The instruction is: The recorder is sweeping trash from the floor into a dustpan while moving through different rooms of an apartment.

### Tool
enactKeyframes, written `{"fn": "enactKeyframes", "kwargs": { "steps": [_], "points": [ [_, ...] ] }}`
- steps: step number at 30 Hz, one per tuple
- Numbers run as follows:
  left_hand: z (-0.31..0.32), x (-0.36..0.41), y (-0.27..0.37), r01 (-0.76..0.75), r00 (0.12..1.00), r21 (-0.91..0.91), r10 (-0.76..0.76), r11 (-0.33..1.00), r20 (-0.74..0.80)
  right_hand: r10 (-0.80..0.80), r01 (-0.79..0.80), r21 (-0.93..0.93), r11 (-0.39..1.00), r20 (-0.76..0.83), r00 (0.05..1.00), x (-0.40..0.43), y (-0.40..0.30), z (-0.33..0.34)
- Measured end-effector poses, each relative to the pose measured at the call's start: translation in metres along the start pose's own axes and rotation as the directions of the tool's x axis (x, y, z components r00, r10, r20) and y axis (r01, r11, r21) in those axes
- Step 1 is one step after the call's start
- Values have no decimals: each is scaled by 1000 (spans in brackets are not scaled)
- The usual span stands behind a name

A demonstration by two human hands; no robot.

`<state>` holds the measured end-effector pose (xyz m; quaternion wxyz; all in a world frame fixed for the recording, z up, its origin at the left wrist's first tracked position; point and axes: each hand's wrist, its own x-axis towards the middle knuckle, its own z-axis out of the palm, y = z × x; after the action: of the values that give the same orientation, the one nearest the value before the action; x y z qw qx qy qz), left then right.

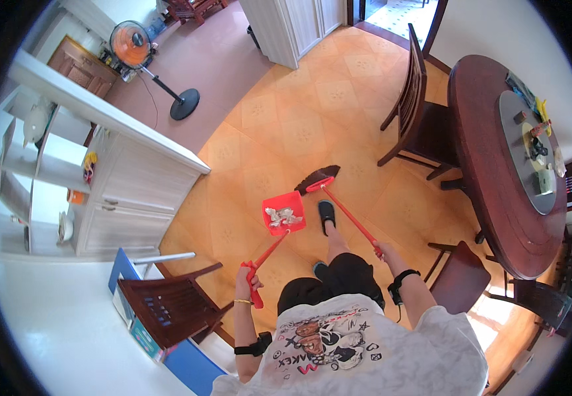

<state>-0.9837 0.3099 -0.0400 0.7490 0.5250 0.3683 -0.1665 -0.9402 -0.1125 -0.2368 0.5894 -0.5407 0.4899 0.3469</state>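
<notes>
My left hand grips the handle of a red long-handled dustpan, whose pan is low over the tiled floor ahead of me. Several crumpled pieces of whitish paper lie in the pan. In my right hand is the red stick of a broom. The broom's dark bristles spread out just beyond the pan's upper right corner. My foot in a dark clog is between the pan and the broom stick.
A round wooden table with a lazy Susan stands at right, with wooden chairs around it. Another chair is at lower left. A white cabinet borders the floor on the left. Farther off stands a pedestal fan with a trailing cord.
</notes>
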Motion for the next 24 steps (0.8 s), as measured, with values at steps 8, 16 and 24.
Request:
{"fn": "enactKeyframes", "kwargs": {
  "steps": [8,16,24],
  "points": [
    [-3,105,105,-10,998,-84,5,996,-61,-132,130,-170,977,-2,991,61,-127,68],
    [19,205,200,-62,998,-8,62,998,-29,-114,117,-62,991,51,992,116,-248,154],
    [12,300,284,-61,998,5,61,998,-20,-103,102,18,995,35,994,129,-327,213]
  ]
}}
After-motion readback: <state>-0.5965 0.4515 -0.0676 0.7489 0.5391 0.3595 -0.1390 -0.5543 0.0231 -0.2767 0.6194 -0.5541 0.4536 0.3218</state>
